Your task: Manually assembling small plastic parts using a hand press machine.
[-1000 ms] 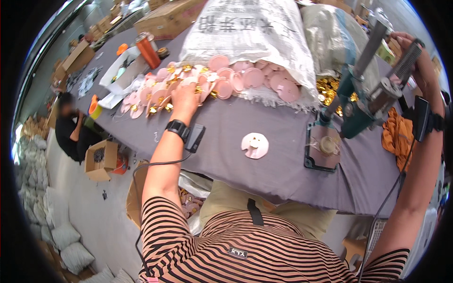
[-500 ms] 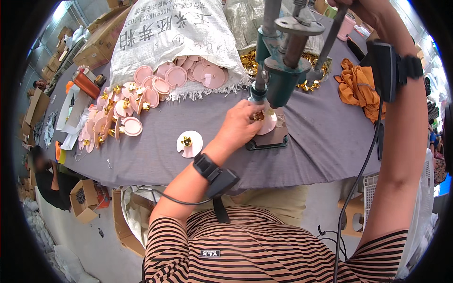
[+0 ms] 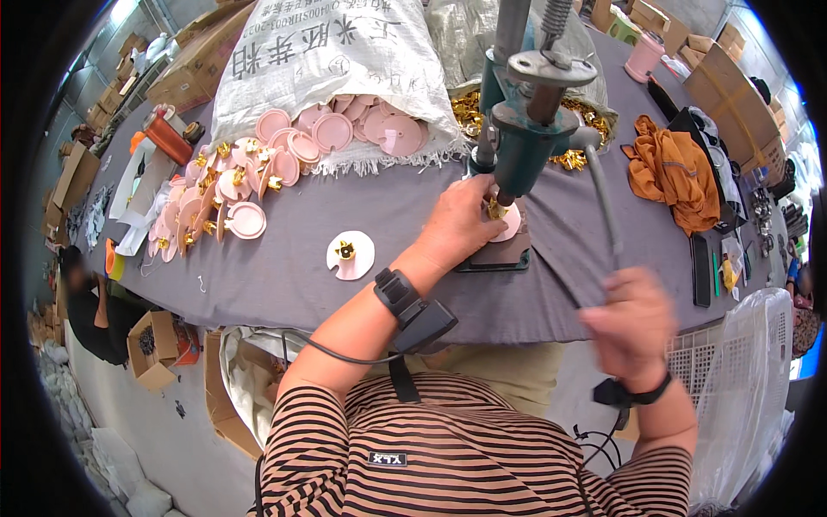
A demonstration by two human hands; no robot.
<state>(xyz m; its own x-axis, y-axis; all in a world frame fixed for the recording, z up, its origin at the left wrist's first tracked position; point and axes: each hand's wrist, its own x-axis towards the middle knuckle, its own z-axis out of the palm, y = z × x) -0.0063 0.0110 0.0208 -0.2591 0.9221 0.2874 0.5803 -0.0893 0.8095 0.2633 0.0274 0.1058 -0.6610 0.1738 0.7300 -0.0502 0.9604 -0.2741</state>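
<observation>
A green hand press [image 3: 524, 159] stands on the table with a pale pink disc [image 3: 512, 226] on its base. My left hand [image 3: 461, 220] pinches a small gold fitting [image 3: 496, 208] on that disc, right beneath the press ram. My right hand [image 3: 636, 320], smeared by motion, is closed round the lower end of the press lever [image 3: 606, 198], which points down toward me. To the left of the press lies another pale disc [image 3: 351, 256] with a gold fitting at its middle.
At the left is a heap of pink discs with gold fittings [image 3: 228, 194]. A white woven sack [image 3: 336, 52] spills plain pink discs. Gold fittings [image 3: 469, 116] lie behind the press. An orange cloth [image 3: 672, 177] and a phone [image 3: 700, 271] lie at the right. Another person [image 3: 95, 319] sits far left.
My right hand has swept the press lever from up high down toward me. My left hand stays at the gold fitting under the ram. The view has shifted slightly.
</observation>
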